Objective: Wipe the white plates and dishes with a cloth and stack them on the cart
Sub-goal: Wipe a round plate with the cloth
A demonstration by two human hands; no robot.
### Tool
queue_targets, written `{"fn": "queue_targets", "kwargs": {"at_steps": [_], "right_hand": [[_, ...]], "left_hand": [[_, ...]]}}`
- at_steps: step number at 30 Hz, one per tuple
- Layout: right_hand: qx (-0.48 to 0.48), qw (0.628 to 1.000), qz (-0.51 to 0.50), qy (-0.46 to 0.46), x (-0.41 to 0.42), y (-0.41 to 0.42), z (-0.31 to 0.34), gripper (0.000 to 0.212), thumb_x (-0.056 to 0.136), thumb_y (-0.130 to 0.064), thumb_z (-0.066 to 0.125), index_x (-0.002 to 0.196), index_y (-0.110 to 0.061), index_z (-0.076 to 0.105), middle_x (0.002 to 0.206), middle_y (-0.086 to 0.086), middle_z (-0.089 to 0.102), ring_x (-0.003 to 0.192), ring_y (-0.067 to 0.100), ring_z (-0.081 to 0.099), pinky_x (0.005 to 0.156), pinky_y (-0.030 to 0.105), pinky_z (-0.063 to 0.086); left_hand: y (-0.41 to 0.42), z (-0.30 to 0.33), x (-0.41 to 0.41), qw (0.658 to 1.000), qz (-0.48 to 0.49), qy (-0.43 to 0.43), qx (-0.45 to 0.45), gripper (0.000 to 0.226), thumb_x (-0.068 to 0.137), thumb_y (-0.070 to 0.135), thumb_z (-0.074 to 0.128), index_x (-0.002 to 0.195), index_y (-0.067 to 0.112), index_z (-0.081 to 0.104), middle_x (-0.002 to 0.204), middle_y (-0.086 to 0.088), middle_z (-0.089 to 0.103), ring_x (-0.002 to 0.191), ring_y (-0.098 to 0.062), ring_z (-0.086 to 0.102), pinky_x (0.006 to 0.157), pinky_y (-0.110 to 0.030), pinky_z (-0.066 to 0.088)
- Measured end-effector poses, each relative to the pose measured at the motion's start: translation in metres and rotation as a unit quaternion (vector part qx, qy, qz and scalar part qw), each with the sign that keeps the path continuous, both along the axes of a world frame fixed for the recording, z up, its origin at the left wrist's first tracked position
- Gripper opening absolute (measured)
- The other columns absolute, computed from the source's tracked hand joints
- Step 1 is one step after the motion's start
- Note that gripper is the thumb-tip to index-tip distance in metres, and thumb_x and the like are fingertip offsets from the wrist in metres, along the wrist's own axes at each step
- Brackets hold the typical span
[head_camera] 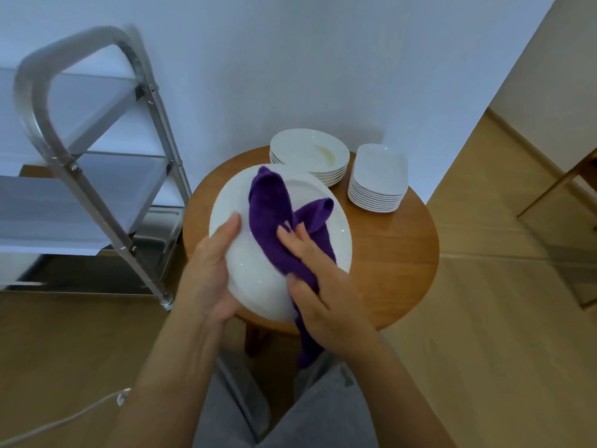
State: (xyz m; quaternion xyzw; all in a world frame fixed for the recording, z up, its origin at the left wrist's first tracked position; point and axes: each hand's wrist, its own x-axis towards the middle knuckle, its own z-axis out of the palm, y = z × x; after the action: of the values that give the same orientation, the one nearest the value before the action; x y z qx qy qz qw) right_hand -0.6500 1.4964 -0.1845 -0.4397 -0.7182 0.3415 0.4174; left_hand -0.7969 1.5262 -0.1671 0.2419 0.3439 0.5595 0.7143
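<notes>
Fingers of the left hand (211, 270) grip the near-left rim of a large white round plate (245, 260), thumb lying over its face and the rest curled beneath, so the plate is held tilted in the air above the near edge of the worktop. Far to the left stands the metal cart (97, 176) with its white shelves, and no dishes show on the parts of it in view. Rightward across the plate lies the purple cloth (274, 215), draped from the far rim down past the near rim and hanging below it. On the right side of the plate the right hand (319, 286) clasps the cloth, its fingers (290, 240) pressing the fabric against the plate's face. Farther off on the round wooden worktop (403, 260) sits a stack of round white plates (310, 156), the top one marked with a yellowish smear, and just right of it, apart, a stack of squarish white dishes (378, 179). By my reading the step in hand is wiping the first or an early plate, with nearly all the work ahead. The next move likely calls for rubbing the cloth around the face and rim while the left hand turns the plate, then carrying it left to a cart shelf, keeping a firm hold, since a tilted plate could slip.
</notes>
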Motion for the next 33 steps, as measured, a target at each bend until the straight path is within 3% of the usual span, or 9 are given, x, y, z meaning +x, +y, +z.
{"fn": "queue_targets", "kwargs": {"at_steps": [3,5,7,10,14,18,20,22,33], "right_hand": [[0.011,0.997,-0.054,-0.048,0.023,0.014,-0.01,0.059,0.087,-0.024,0.041,0.121,-0.069,0.024,0.127,-0.058,0.017,0.126,-0.026,0.014,0.11,0.014,0.02],[-0.04,0.994,-0.096,-0.025,0.029,0.025,-0.013,0.056,0.086,-0.028,0.04,0.12,-0.07,0.027,0.136,-0.039,0.033,0.11,-0.025,0.035,0.098,0.016,0.036],[-0.078,0.98,-0.179,0.048,0.033,0.036,-0.015,0.053,0.086,-0.025,0.042,0.126,-0.058,0.038,0.121,-0.013,0.058,0.079,-0.009,0.055,0.067,0.013,0.046],[-0.136,0.913,-0.324,0.209,0.047,0.046,-0.014,0.038,0.088,-0.016,0.046,0.114,-0.044,0.053,0.097,-0.01,0.067,0.066,0.002,0.064,0.05,0.015,0.047],[-0.182,0.831,-0.389,0.354,0.061,0.052,-0.014,0.028,0.089,-0.015,0.047,0.095,-0.039,0.06,0.075,-0.015,0.07,0.06,0.002,0.066,0.044,0.017,0.047],[-0.209,0.813,-0.393,0.375,0.063,0.056,-0.019,0.025,0.09,-0.014,0.049,0.099,-0.034,0.061,0.075,-0.012,0.07,0.057,0.002,0.066,0.043,0.017,0.047],[-0.227,0.802,-0.401,0.38,0.064,0.057,-0.024,0.025,0.09,-0.014,0.05,0.102,-0.032,0.06,0.081,-0.008,0.069,0.057,0.002,0.066,0.044,0.017,0.047],[-0.242,0.793,-0.408,0.383,0.063,0.058,-0.029,0.025,0.09,-0.014,0.05,0.105,-0.031,0.06,0.085,-0.007,0.069,0.06,0.004,0.066,0.044,0.018,0.048],[-0.259,0.79,-0.413,0.372,0.061,0.067,-0.04,0.024,0.09,-0.014,0.051,0.092,-0.036,0.059,0.074,-0.011,0.07,0.057,0.002,0.066,0.042,0.016,0.047]], "left_hand": [[0.009,0.002,-0.013,1.0,0.004,0.001,0.031,0.037,0.078,0.033,0.056,0.113,0.023,0.059,0.108,-0.006,0.071,0.098,-0.028,0.067,0.069,-0.042,0.058],[0.014,0.006,-0.017,0.999,0.013,0.034,0.028,0.045,0.075,0.033,0.058,0.119,0.023,0.056,0.107,-0.004,0.071,0.096,-0.026,0.068,0.069,-0.041,0.058],[0.016,0.012,-0.015,0.993,0.036,0.102,0.043,0.054,0.069,0.039,0.062,0.12,0.023,0.054,0.099,0.003,0.073,0.089,-0.018,0.07,0.064,-0.034,0.059],[0.016,0.017,-0.009,0.952,0.093,0.276,0.098,0.05,0.056,0.055,0.06,0.1,0.032,0.055,0.079,0.015,0.07,0.073,0.001,0.067,0.05,-0.015,0.051],[0.034,0.014,-0.005,0.843,0.103,0.5,0.168,0.047,0.061,0.063,0.049,0.094,0.031,0.049,0.08,0.02,0.053,0.067,-0.006,0.058,0.046,-0.011,0.044],[0.067,-0.003,0.0,0.644,-0.029,0.721,0.255,0.051,0.083,0.059,0.045,0.11,0.019,0.063,0.07,0.01,0.057,0.063,-0.01,0.054,0.055,-0.019,0.039],[0.08,-0.015,0.007,0.529,-0.079,0.802,0.265,0.053,0.091,0.053,0.041,0.136,0.025,0.046,0.102,0.003,0.067,0.085,-0.015,0.061,0.07,-0.024,0.048],[0.087,-0.028,0.016,0.449,-0.098,0.843,0.281,0.053,0.094,0.051,0.037,0.143,0.031,0.033,0.13,0.004,0.058,0.103,-0.019,0.061,0.079,-0.03,0.05],[0.113,-0.074,0.034,0.357,-0.185,0.863,0.305,0.044,0.1,0.035,0.035,0.142,0.03,0.028,0.142,0.003,0.044,0.119,-0.02,0.052,0.084,-0.032,0.05]]}}
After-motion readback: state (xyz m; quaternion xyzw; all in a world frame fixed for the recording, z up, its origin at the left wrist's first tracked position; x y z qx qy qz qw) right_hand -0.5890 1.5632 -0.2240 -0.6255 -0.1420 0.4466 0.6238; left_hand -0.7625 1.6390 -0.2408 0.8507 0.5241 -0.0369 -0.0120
